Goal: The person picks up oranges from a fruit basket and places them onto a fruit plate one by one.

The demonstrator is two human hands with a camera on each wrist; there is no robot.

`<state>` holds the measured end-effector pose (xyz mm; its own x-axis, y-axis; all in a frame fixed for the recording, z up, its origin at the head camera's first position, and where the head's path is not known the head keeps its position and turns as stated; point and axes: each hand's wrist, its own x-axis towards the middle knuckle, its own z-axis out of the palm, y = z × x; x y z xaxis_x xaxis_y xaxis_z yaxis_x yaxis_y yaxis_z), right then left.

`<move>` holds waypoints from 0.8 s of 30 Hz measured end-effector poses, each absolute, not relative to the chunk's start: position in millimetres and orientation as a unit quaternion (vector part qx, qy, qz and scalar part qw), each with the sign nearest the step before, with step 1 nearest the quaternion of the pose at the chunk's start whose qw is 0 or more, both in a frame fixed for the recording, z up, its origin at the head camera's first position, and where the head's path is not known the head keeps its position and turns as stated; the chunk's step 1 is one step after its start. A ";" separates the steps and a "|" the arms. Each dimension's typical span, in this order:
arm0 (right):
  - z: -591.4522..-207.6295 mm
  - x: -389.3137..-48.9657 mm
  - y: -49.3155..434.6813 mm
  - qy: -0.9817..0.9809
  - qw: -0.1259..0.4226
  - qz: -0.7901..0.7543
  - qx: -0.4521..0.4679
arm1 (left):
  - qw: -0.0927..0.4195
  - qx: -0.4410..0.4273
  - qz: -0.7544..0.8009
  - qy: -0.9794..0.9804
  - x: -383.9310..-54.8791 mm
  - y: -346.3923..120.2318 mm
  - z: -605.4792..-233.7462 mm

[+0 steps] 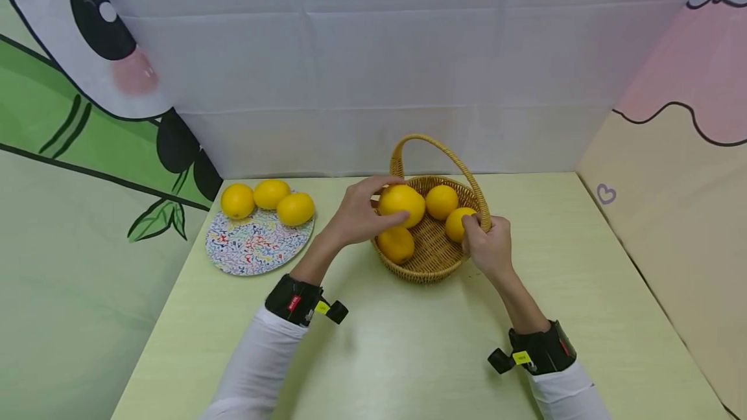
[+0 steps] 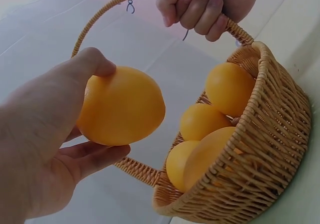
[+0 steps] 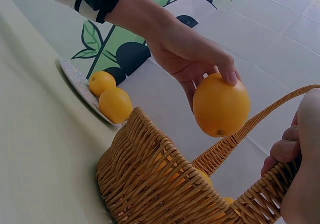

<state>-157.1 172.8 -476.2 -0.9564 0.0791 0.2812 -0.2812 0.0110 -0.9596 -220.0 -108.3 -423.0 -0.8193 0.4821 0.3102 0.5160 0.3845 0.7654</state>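
My left hand (image 1: pixel 360 214) grips a yellow-orange orange (image 1: pixel 403 205) between thumb and fingers, above the left side of a wicker basket (image 1: pixel 434 271). In the left wrist view that held orange (image 2: pixel 125 107) is apart from the basket's rim. Inside the basket lie several more oranges (image 1: pixel 441 202), one of them a longer orange (image 1: pixel 397 245) near the left wall. My right hand (image 1: pixel 493 246) is curled round the basket's arched handle (image 1: pixel 446 151), low on its right side. The right wrist view shows the right-hand fingers (image 3: pixel 285 149) wrapped about it.
A round plate (image 1: pixel 257 251) with a colourful speckled pattern stands on the left of the pale table (image 1: pixel 397 355), bearing three oranges (image 1: pixel 296 209) along its back edge. Behind the table hangs a light grey backdrop (image 1: pixel 362 70), with printed cartoon shapes at the sides.
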 end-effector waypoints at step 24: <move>-476.0 -155.8 172.3 -0.697 0.129 0.701 0.075 | 0.109 -0.182 -0.516 -0.830 -206.1 -194.8 -425.8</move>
